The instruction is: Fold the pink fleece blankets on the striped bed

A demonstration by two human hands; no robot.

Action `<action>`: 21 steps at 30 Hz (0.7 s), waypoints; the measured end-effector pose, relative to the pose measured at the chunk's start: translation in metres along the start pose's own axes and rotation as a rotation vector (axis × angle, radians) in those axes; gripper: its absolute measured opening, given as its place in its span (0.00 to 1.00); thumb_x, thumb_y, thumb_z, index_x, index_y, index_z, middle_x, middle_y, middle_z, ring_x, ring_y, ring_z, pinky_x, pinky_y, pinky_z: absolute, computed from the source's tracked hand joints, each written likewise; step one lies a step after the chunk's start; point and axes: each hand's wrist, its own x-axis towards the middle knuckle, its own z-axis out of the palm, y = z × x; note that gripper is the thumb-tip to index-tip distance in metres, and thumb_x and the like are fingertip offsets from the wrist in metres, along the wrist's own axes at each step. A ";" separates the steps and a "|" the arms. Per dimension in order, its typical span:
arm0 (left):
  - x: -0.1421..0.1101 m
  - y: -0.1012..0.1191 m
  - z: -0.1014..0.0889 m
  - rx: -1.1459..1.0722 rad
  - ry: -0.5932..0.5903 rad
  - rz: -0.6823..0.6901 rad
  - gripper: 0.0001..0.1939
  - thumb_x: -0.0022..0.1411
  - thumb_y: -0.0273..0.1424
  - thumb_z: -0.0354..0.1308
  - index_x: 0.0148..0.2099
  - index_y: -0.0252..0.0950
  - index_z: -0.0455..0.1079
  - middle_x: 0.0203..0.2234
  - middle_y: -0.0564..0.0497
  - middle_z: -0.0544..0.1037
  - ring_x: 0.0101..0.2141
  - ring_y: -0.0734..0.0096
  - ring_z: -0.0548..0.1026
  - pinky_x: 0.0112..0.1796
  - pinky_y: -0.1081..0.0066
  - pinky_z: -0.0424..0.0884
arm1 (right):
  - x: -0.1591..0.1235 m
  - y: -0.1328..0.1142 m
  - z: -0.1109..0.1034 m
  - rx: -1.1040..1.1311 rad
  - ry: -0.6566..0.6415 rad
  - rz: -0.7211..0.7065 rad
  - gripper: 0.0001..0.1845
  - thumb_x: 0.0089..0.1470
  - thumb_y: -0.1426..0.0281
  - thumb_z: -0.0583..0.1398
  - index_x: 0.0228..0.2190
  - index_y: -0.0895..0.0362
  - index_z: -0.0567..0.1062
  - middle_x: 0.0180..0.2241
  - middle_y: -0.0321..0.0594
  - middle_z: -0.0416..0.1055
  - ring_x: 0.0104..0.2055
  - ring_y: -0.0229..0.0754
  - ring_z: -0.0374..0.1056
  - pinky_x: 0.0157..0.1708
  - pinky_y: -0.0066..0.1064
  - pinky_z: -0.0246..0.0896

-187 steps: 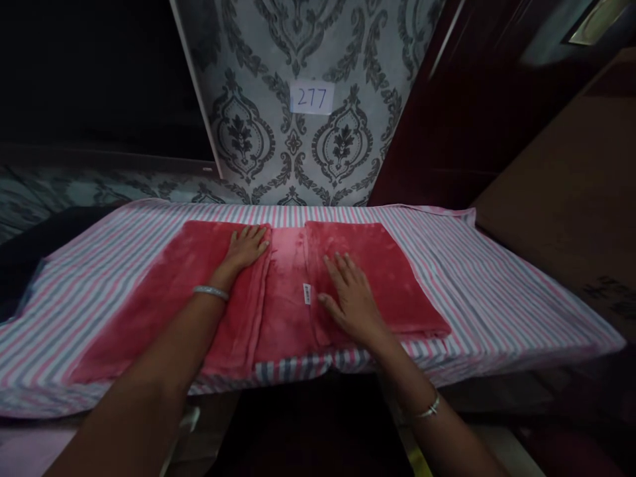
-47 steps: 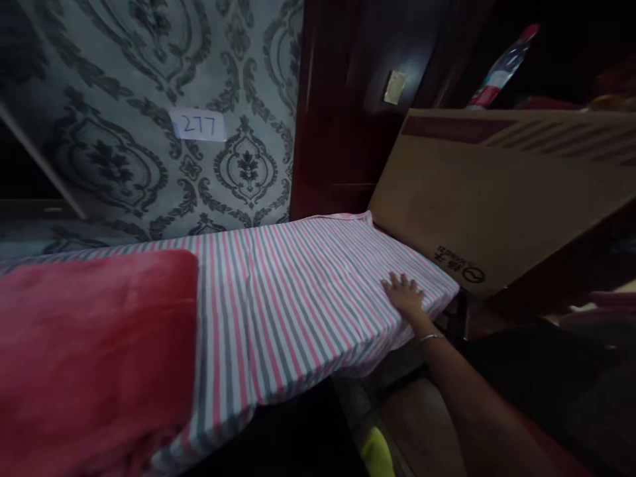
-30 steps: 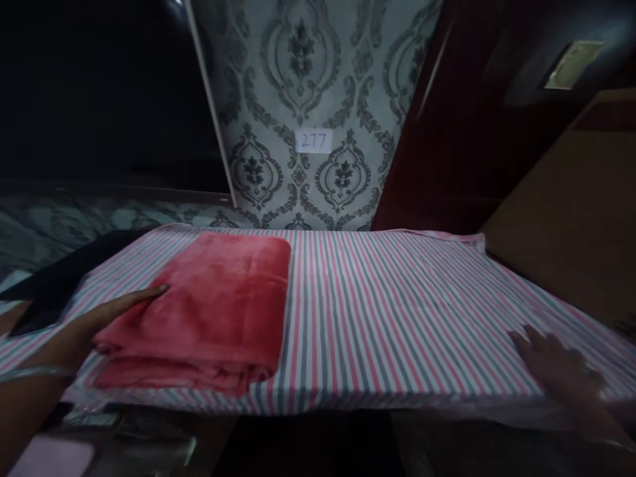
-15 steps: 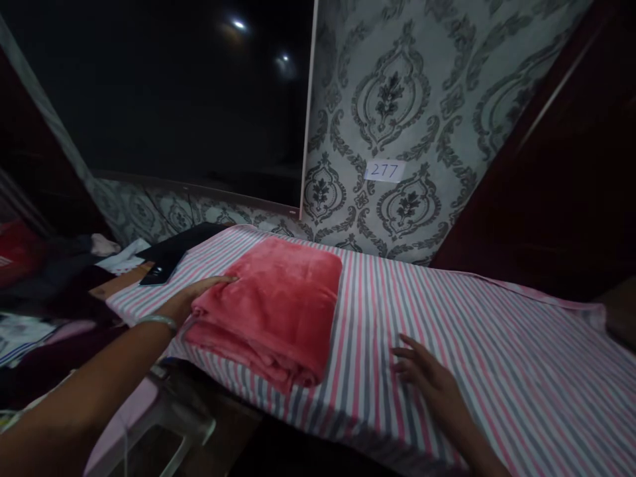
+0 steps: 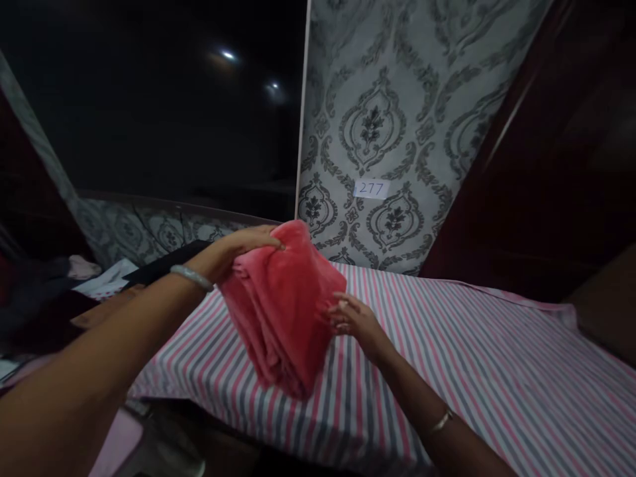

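Note:
A thick, folded red blanket (image 5: 293, 298) is tilted up on its edge over a bed-like surface with a striped pink, grey and white cloth (image 5: 422, 344). My left hand (image 5: 256, 240) grips its upper left edge, the thumb over the near face and the other fingers partly hidden behind the fabric. At the blanket's right side is my right hand (image 5: 355, 321), its fingers apart and slightly curled against the plush. Motion blurs that contact a little. Loose folded layers show along the blanket's lower left side.
A large dark TV screen (image 5: 163, 106) is on the patterned wall behind. A paper label (image 5: 371, 189) reading 277 is stuck to the wallpaper. Dark flat items and clothes (image 5: 106, 281) lie at the left, with a pink stool (image 5: 116, 444) below.
My left hand has lifted and tilted the blanket up from lying flat, its left side raised. My right hand has moved left from the striped cloth to the blanket's right side.

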 end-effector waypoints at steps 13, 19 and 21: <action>0.018 0.156 0.060 0.817 -0.057 0.930 0.17 0.67 0.27 0.46 0.50 0.31 0.73 0.46 0.46 0.77 0.49 0.60 0.74 0.51 0.64 0.63 | 0.048 -0.136 -0.058 0.556 0.236 -0.424 0.31 0.61 0.41 0.48 0.49 0.49 0.71 0.46 0.43 0.76 0.53 0.53 0.71 0.51 0.54 0.68; 0.001 0.079 0.102 1.007 -0.077 0.927 0.23 0.72 0.24 0.38 0.63 0.36 0.65 0.53 0.46 0.74 0.51 0.59 0.71 0.53 0.59 0.62 | -0.005 -0.079 -0.088 0.398 0.276 -0.505 0.29 0.57 0.42 0.55 0.51 0.46 0.73 0.54 0.42 0.73 0.60 0.55 0.66 0.52 0.56 0.68; -0.021 0.024 0.126 1.055 -0.176 0.928 0.27 0.70 0.22 0.37 0.66 0.39 0.62 0.52 0.44 0.75 0.49 0.58 0.72 0.50 0.58 0.64 | -0.037 -0.033 -0.105 0.324 0.375 -0.387 0.22 0.55 0.47 0.60 0.45 0.47 0.76 0.49 0.40 0.77 0.57 0.56 0.70 0.47 0.53 0.72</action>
